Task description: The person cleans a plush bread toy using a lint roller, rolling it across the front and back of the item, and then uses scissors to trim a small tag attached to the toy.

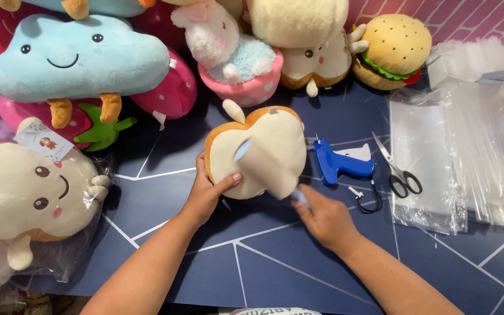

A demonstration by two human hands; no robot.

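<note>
The left hand's [205,195] thumb presses across the cream face of a toast-shaped plush toy [256,153], fingers curled behind its brown crust edge, so the toy is pinched firmly and held tilted just above the middle of the dark blue mat [275,262]. The right hand [325,219] is closed narrowly around a small pale blue piece, seemingly a tag or strip, at the toy's lower right edge; exactly what it pinches is too blurred to tell. To do this well, it seems wise to keep the left grip steady near the seam so the soft body does not fold, and to let the right fingers work close to the fabric with short, controlled motions. Just right of the toy lie a blue tagging gun [339,163] and scissors [398,172], the latter resting on clear plastic bags [473,157] toward the mat's right edge. Along the far edge sit a burger plush [392,49] and a blue cloud plush [77,58]; a bagged toast plush [27,195] lies at the left edge.
</note>
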